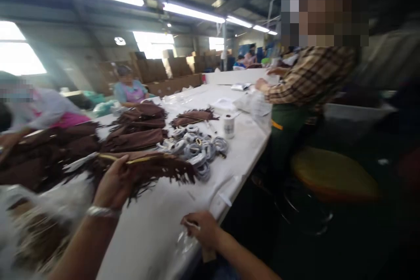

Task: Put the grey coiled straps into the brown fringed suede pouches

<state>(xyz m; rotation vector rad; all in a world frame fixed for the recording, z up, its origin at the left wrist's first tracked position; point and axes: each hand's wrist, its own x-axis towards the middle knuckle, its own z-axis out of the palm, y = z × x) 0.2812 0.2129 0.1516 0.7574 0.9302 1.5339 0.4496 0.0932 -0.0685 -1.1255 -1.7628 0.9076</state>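
Note:
My left hand [114, 182], with a bracelet at its wrist, is closed on a brown fringed cloth piece [154, 164] that has a yellow strip along its upper edge. The cloth hangs over the white table [141, 236], its fringe pointing down. Lower right, at the table's edge, my right hand [202, 227] is closed on a thin white item [191, 224]. Clear plastic shows just below it. Beyond the held cloth lies a heap of coiled grey-white cords [197, 146].
Brown fringed pieces [138, 129] are piled at the left and centre. A white roll [228, 126] stands behind the cords. Bottom left is a plastic bag [39, 227]. A person in a plaid shirt [305, 78] stands at the right beside a yellow stool [331, 175]. Others sit across the table.

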